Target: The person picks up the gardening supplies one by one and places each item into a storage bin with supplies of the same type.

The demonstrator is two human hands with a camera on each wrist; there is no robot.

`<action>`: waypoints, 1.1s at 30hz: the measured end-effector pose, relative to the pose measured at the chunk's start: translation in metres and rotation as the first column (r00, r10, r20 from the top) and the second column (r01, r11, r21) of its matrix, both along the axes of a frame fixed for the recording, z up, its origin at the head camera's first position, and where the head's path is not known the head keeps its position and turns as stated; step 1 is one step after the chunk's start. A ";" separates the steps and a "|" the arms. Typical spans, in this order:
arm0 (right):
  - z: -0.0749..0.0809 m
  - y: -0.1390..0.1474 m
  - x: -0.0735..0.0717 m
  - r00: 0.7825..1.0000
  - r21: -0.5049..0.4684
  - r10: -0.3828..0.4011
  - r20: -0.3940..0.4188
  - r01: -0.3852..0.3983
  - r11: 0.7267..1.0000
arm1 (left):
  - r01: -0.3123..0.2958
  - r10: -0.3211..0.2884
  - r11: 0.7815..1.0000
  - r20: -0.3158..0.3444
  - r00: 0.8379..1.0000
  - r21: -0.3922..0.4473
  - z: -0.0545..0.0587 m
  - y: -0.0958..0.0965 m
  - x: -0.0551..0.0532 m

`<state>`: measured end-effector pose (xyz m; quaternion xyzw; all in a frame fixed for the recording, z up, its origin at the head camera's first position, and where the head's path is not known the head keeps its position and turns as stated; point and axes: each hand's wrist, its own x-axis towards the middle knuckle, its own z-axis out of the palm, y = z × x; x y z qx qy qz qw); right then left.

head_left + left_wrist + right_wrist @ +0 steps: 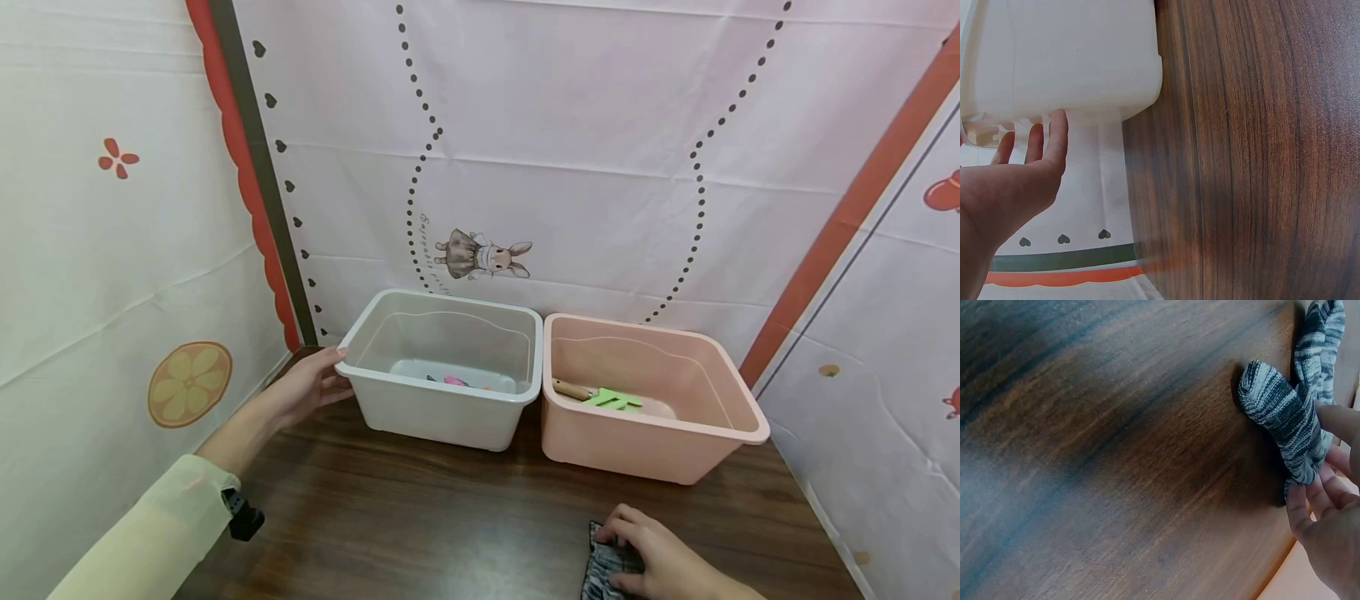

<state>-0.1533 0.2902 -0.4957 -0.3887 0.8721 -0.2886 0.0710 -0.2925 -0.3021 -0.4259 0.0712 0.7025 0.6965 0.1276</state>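
My left hand grips the left end of a whitish-grey plastic bin, thumb at the rim and fingers below it. In the left wrist view, the fingers of the left hand lie against the outer wall of the bin. A black-and-white marled knit sock lies on the table near the front, and my right hand holds it between thumb and fingers. The right wrist view shows the sock folded, its rounded end on the wood, with the right hand at its edge.
A pink bin stands right beside the grey one, holding a wooden-handled tool and a light-green piece. Small pink items lie inside the grey bin. A printed cloth rises behind the dark wooden table.
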 end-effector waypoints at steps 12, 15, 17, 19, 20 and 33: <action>0.010 -0.011 -0.007 0.997 0.057 -0.034 0.063 0.031 0.998 | -0.004 0.004 1.000 -0.003 1.000 -0.010 -0.001 0.001 0.001; 0.014 -0.015 -0.010 0.997 0.051 -0.024 0.077 0.020 0.998 | -0.014 0.014 1.000 0.002 1.000 -0.006 -0.001 0.001 0.001; 0.016 -0.019 -0.011 0.998 0.033 -0.005 0.065 0.003 0.999 | -0.014 0.014 1.000 0.002 1.000 -0.004 -0.001 0.000 0.001; 0.019 -0.022 -0.013 0.999 0.012 0.017 0.037 -0.018 1.000 | -0.013 0.013 1.000 -0.001 1.000 -0.004 -0.001 0.000 0.001; 0.020 -0.024 -0.014 0.999 -0.002 0.030 0.019 -0.030 1.000 | -0.012 0.012 1.000 -0.001 1.000 -0.004 -0.001 0.000 0.001; 0.043 -0.047 -0.024 0.998 -0.030 0.055 -0.036 -0.056 0.998 | -0.011 0.011 1.000 -0.003 1.000 -0.015 0.000 0.000 0.001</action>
